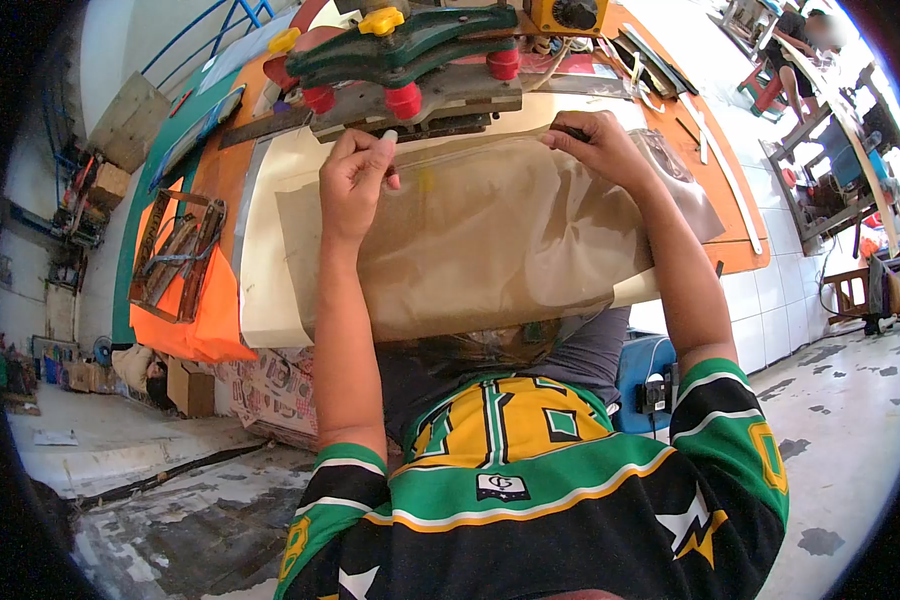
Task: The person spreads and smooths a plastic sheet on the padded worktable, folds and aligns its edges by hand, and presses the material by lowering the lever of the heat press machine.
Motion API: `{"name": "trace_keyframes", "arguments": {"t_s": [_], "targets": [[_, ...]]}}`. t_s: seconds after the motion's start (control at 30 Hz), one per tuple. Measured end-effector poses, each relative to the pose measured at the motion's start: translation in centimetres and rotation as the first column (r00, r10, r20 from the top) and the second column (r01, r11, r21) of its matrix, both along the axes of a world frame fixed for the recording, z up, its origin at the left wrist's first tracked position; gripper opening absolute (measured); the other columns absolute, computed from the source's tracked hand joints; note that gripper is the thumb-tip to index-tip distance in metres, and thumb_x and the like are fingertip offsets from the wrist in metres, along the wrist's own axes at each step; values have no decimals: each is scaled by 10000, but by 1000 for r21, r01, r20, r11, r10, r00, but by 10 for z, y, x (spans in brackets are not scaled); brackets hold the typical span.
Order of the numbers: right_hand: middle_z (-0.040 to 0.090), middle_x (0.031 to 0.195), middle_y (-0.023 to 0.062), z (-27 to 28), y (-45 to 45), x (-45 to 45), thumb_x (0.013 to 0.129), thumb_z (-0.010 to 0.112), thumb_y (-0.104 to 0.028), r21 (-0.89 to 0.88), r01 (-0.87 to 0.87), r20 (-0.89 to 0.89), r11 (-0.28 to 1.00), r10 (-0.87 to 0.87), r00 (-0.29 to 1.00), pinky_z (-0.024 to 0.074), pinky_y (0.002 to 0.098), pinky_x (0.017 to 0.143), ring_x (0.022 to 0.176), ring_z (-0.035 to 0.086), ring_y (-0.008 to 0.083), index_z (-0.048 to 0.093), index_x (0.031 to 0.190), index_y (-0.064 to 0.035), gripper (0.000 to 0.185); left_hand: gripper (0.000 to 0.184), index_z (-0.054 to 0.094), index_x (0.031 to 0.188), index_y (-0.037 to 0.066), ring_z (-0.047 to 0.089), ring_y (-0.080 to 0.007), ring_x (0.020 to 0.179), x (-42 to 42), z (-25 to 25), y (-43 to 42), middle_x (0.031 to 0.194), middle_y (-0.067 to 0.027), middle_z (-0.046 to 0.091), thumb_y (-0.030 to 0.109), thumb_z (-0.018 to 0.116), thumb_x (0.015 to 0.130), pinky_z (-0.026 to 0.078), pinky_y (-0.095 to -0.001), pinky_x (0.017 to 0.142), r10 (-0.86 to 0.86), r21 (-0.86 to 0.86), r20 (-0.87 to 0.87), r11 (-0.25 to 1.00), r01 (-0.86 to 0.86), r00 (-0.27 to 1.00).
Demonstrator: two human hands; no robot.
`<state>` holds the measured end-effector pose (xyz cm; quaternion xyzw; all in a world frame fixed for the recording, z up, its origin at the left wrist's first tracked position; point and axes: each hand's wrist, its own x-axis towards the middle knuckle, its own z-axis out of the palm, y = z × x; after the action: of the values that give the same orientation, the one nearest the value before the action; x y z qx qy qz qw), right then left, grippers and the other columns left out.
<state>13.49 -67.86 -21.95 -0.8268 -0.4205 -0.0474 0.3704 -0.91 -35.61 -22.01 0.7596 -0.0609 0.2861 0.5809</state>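
A translucent brownish plastic sheet (470,240) is spread across the table and hangs over its near edge toward my lap. My right hand (600,150) is closed in a pinch on the sheet's far edge, right of centre. By the far edge on the left, my left hand (355,185) is closed, thumb and fingers pressed together; what they hold, if anything, is hidden. Just beyond both hands stands a press-like machine with a dark green arm (410,50), red knobs (402,100) and a long metal bar (410,125).
Cream sheet material (270,270) lies under the plastic. To the left are a rusty metal frame (178,255) and orange material (195,320). A yellow control box (570,15) stands at the back. Long strips (725,175) lie at the right. Another person (800,60) sits far right.
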Motion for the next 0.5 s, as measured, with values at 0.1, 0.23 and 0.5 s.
{"name": "trace_keyframes", "arguments": {"t_s": [0.1,0.23,0.5], "targets": [[609,695,181,-1,1,1,1004,688,-352,-9,-7,-20,1000,7,1000,463,416,625,605,553,309,698,912,-10,354,376,687,830,-32,552,-137,638,8,-10,16,821,-27,547,263,644,1059,433,-288,562,76,261,125,959,-107,989],[607,695,192,-1,-4,3,995,700,-347,4,-24,-5,1000,24,1000,462,422,618,602,543,319,692,913,-10,348,423,651,778,10,511,-121,584,2,-7,33,717,1,528,308,615,1075,397,-275,548,348,334,279,838,-431,895],[601,680,100,-3,-4,5,1005,711,-321,-56,3,-3,998,-3,1000,433,346,582,595,508,177,726,945,1,327,564,579,625,10,487,-103,570,-2,-10,48,625,-23,576,368,649,1056,390,-301,559,350,99,26,931,-351,936]]}}
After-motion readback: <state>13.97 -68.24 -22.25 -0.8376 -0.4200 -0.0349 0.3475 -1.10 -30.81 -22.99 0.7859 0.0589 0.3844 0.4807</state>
